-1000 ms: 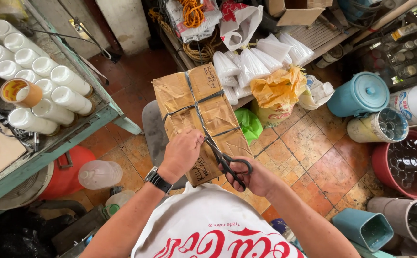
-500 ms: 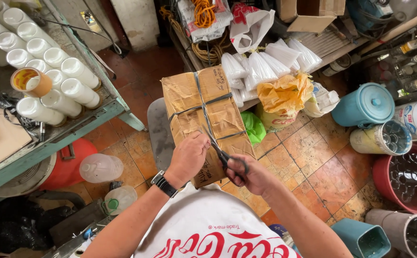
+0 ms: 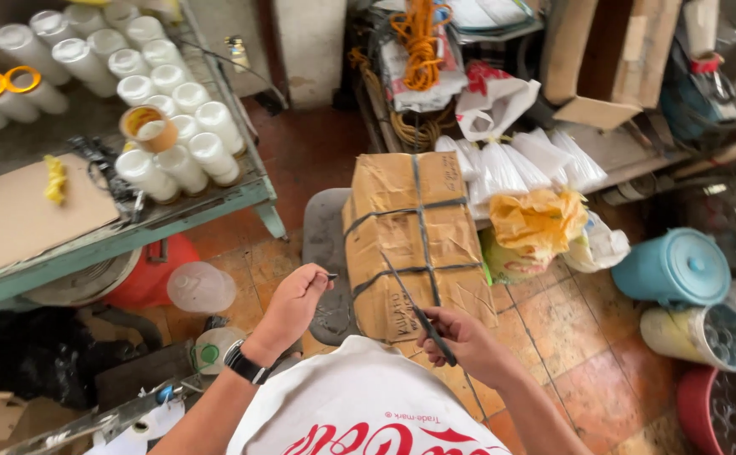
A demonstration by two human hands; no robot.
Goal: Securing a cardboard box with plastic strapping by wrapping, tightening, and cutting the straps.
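A brown cardboard box (image 3: 410, 227), taped and bound with thin black straps (image 3: 422, 206), stands on a grey stool (image 3: 324, 244) in front of me. My left hand (image 3: 292, 299) is off the box's left side. Its fingers pinch a short dark strap end (image 3: 331, 276). My right hand (image 3: 469, 337) sits at the box's near edge and grips dark scissors (image 3: 431, 329). The blades are closed and point up-left over the box face. A black watch (image 3: 243, 364) is on my left wrist.
A green metal table (image 3: 115, 236) at left carries several white rolls, a tape roll and a cardboard sheet. Clear bags (image 3: 519, 164) and a yellow bag (image 3: 540, 221) lie right of the box. Teal lidded bucket (image 3: 675, 268), tubs and a red basin stand at right. A red container (image 3: 153, 274) and a plastic jug (image 3: 201, 288) are under the table.
My left hand has come off the box top and pulled back to the left with a strap end. The right hand with the scissors has drawn back towards me.
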